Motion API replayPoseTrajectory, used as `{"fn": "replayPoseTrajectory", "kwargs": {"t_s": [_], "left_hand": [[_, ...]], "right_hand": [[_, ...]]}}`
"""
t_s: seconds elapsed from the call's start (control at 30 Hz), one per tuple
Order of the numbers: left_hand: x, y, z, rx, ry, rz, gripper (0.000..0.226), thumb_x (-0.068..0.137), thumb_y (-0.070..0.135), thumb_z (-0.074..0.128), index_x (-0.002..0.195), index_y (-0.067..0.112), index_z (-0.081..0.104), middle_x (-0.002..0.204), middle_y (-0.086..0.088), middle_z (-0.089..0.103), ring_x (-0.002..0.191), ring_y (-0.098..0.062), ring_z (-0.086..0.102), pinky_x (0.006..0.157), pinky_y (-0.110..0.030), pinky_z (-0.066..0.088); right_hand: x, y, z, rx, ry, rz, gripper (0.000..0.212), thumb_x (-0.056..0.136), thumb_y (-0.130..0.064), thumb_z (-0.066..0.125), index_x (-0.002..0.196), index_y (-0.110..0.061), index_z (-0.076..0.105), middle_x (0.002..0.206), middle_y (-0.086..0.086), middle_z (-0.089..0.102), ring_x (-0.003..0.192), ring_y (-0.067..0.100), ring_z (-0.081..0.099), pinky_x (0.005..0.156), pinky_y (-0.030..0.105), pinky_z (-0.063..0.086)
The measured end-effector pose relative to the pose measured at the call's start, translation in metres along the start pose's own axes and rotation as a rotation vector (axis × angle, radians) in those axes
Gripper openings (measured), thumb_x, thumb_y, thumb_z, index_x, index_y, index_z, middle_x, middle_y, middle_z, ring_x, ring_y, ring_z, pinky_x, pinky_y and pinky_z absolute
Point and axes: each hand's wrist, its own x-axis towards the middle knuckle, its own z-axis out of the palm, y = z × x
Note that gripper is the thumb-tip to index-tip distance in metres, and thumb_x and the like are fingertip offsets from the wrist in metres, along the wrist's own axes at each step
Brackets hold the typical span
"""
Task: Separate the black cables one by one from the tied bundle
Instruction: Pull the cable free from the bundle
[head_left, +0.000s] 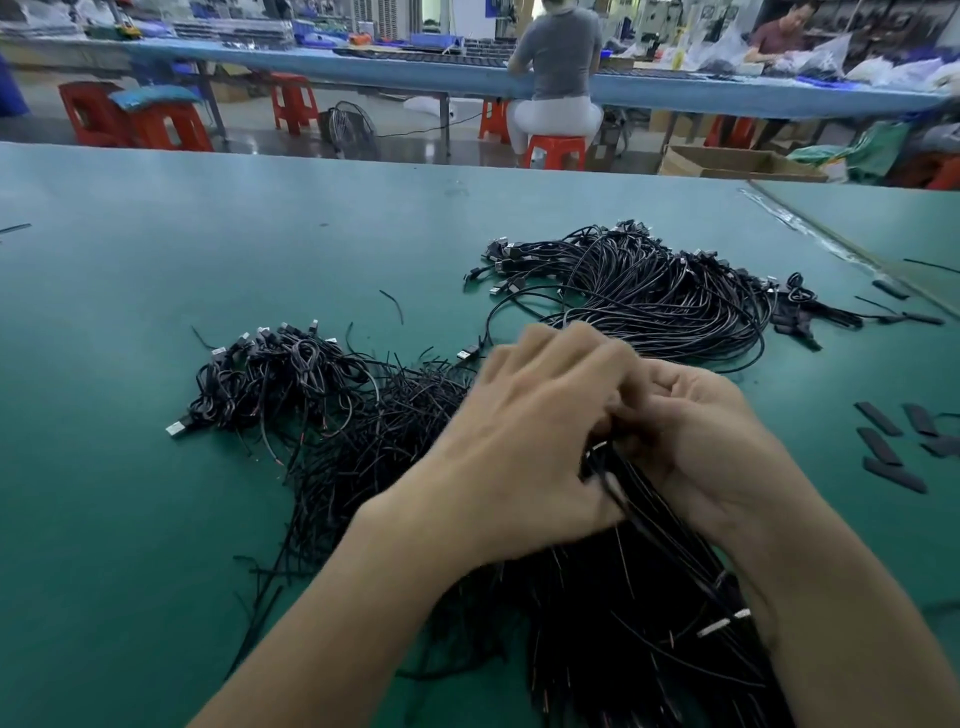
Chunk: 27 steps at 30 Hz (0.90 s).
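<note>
Right hand (717, 441) grips top of tied bundle of thin black cables (639, 597); left hand (519, 431), blurred, fingers curled on strands there. Light, limp, snag-prone: pinch one near the top.

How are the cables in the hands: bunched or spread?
Bunched. The left hand and right hand grip the bundle at one end.

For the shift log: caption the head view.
Left hand and right hand grip the black cable bundle on the green table.
</note>
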Motion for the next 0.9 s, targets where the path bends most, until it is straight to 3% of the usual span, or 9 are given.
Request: {"fn": "replayPoseTrajectory", "kwargs": {"t_s": [0.13,0.23,0.4,0.5,0.57,0.63,0.73,0.8,0.9], "left_hand": [[-0.005,-0.025,0.001,0.121,-0.024,-0.2,0.079,0.073,0.006,0.066,0.139,0.036,0.037,0.135,0.016,0.042,0.127,-0.01,0.033,0.11,-0.033,0.032],[-0.006,-0.04,0.007,0.068,0.052,-0.205,0.07,0.086,0.014,0.063,0.149,0.033,0.038,0.143,0.014,0.045,0.129,-0.012,0.038,0.109,-0.026,0.031],[-0.005,-0.055,0.016,-0.212,0.277,-0.291,0.04,0.102,0.041,0.042,0.097,0.021,0.077,0.118,0.008,0.066,0.114,0.001,0.057,0.095,-0.017,0.04],[-0.005,-0.056,0.014,-0.466,0.576,-0.439,0.063,0.105,0.046,0.033,0.055,0.024,0.066,0.077,-0.007,0.073,0.083,-0.015,0.071,0.078,-0.026,0.049],[-0.003,-0.053,0.01,-0.469,0.83,-0.426,0.068,0.108,0.04,0.033,0.053,0.01,0.059,0.055,-0.002,0.062,0.058,-0.02,0.065,0.067,-0.02,0.052],[-0.002,-0.043,0.002,-0.318,1.016,-0.286,0.057,0.105,0.029,0.043,0.053,0.006,0.039,0.046,-0.004,0.036,0.04,-0.016,0.042,0.047,-0.014,0.033],[-0.001,-0.027,-0.008,-0.018,1.026,-0.004,0.04,0.094,0.011,0.059,0.067,0.021,0.031,0.061,0.018,0.02,0.053,-0.002,0.02,0.05,-0.014,0.023],[-0.002,-0.021,-0.007,0.147,0.913,0.084,0.037,0.09,0.005,0.063,0.069,0.02,0.036,0.065,0.015,0.028,0.06,-0.002,0.024,0.053,-0.014,0.028],[-0.004,-0.016,-0.002,0.287,0.748,0.032,0.02,0.091,0.01,0.059,0.074,0.013,0.048,0.07,0.001,0.049,0.064,-0.015,0.04,0.046,-0.033,0.037]], "right_hand": [[-0.005,-0.011,0.005,0.061,-0.048,0.092,0.02,0.085,0.002,0.062,0.101,-0.005,0.072,0.075,0.006,0.073,0.049,0.005,0.054,0.044,0.011,0.041],[-0.015,-0.02,0.007,0.046,-0.295,0.1,0.023,0.075,-0.009,0.066,0.095,-0.01,0.079,0.076,0.007,0.071,0.054,0.006,0.054,0.051,0.012,0.042],[-0.031,-0.04,0.0,-0.011,-0.692,-0.038,0.011,0.089,-0.017,0.068,0.096,-0.019,0.077,0.077,-0.001,0.069,0.069,0.006,0.057,0.062,0.012,0.047],[-0.028,-0.038,-0.002,-0.565,-0.549,-0.077,0.023,0.095,-0.014,0.06,0.087,-0.031,0.075,0.072,-0.004,0.07,0.061,0.008,0.051,0.057,0.023,0.043],[-0.022,-0.029,-0.003,-0.877,-0.355,-0.01,0.03,0.098,-0.012,0.055,0.086,-0.033,0.073,0.072,-0.008,0.072,0.052,0.011,0.046,0.05,0.029,0.04],[-0.02,-0.022,0.0,-0.982,-0.276,0.034,0.031,0.097,-0.011,0.054,0.085,-0.032,0.073,0.075,-0.013,0.073,0.055,0.017,0.057,0.055,0.033,0.051],[-0.019,-0.019,0.005,-0.952,-0.269,-0.013,0.031,0.097,-0.011,0.053,0.091,-0.034,0.074,0.086,-0.021,0.074,0.085,0.026,0.072,0.083,0.047,0.058],[-0.021,-0.023,0.015,-0.713,-0.262,-0.125,0.025,0.102,-0.019,0.049,0.103,-0.029,0.072,0.096,-0.014,0.075,0.095,0.016,0.071,0.091,0.036,0.055],[-0.029,-0.035,0.027,-0.307,-0.341,-0.176,0.052,0.101,-0.053,0.037,0.099,-0.014,0.072,0.085,0.009,0.074,0.077,0.024,0.071,0.073,0.024,0.055]]}}
